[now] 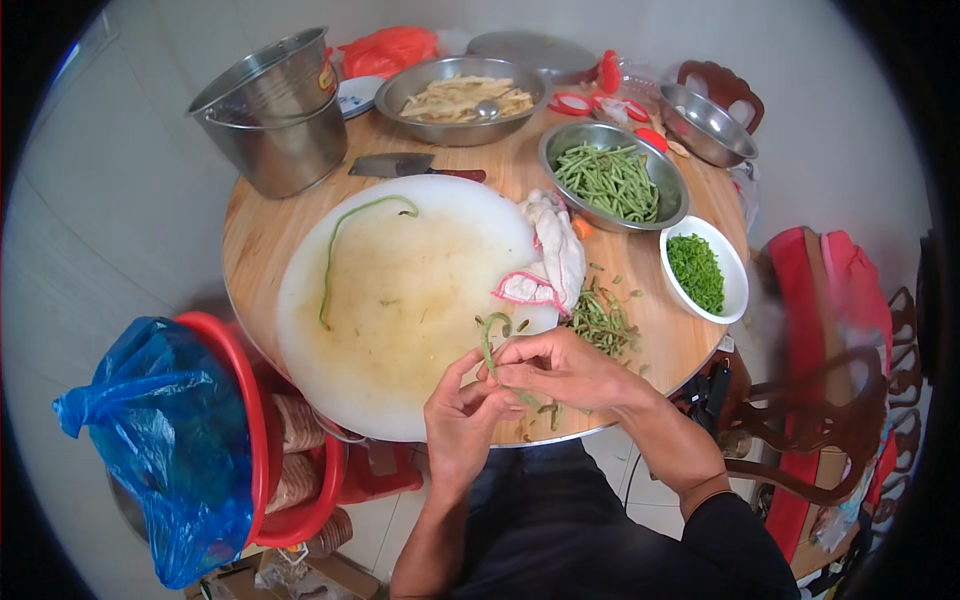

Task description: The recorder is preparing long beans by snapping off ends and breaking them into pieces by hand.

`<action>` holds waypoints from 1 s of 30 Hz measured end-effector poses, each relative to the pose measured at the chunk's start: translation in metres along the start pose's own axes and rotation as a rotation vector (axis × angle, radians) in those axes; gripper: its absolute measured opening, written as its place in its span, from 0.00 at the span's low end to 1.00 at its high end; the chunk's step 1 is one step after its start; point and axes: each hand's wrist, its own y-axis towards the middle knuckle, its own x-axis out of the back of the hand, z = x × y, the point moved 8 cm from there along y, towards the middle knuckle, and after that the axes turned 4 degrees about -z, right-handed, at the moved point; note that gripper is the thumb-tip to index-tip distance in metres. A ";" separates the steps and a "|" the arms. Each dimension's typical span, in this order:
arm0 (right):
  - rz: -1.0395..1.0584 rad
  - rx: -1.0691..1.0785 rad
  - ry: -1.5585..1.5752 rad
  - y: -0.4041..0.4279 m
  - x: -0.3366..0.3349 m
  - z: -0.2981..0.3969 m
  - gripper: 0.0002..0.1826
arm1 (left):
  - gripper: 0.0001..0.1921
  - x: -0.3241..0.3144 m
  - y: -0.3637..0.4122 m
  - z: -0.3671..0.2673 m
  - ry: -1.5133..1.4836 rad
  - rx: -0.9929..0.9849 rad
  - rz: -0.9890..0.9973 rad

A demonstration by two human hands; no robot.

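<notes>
Between my left hand (466, 411) and my right hand (559, 369) is a green long bean (488, 341), pinched in the fingers of both. Its upper end curls over above my fingertips, near the front edge of a round white cutting board (375, 375). Another long bean (328, 262) lies bent across the board's left side. A heap of bean trimmings (604, 319) rests on the wooden table just beyond my right hand. Farther back, a steel bowl (555, 169) holds many cut beans (607, 180). A crumpled white cloth (559, 240) with pink edging overlaps the board's right edge.
A cleaver (397, 165) lies behind the board, beside a steel bucket (277, 142). Pale strips fill a large steel basin (457, 135). Chopped greens sit in a white bowl (739, 292). At left stands a red tub (255, 420) with a blue plastic bag (172, 435); a wooden chair (810, 427) is right.
</notes>
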 end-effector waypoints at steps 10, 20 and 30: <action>0.155 -0.099 -0.305 -0.015 -0.013 0.009 0.13 | 0.16 0.023 0.024 -0.006 0.075 0.130 0.151; 0.019 0.107 -0.593 -0.024 -0.009 0.034 0.12 | 0.11 0.037 0.025 -0.005 -0.290 0.158 0.026; -0.482 0.100 -1.032 -0.016 0.012 0.017 0.09 | 0.10 0.032 0.010 -0.002 -0.374 0.143 -0.025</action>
